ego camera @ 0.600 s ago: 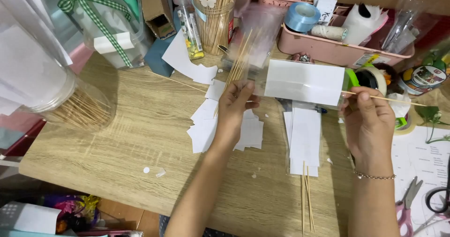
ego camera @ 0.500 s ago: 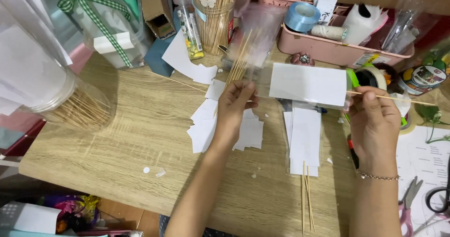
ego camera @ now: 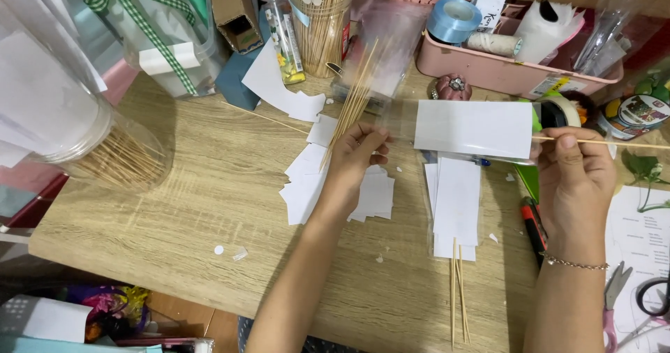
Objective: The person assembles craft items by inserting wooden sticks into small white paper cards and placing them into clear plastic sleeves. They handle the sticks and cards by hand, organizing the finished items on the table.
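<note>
Pinching a thin wooden skewer (ego camera: 614,144) between thumb and fingers, the right hand (ego camera: 574,178) sits at the right of the frame, and the stick's long axis runs level toward the white paper card (ego camera: 474,128) at centre. The card lies just left of those fingers, nearer this hand than the other. The left hand (ego camera: 354,158), at centre, is closed on a fanned bundle of skewers (ego camera: 354,98) slanting toward the upper middle, over scattered paper pieces (ego camera: 307,182) on the wooden table (ego camera: 174,220).
</note>
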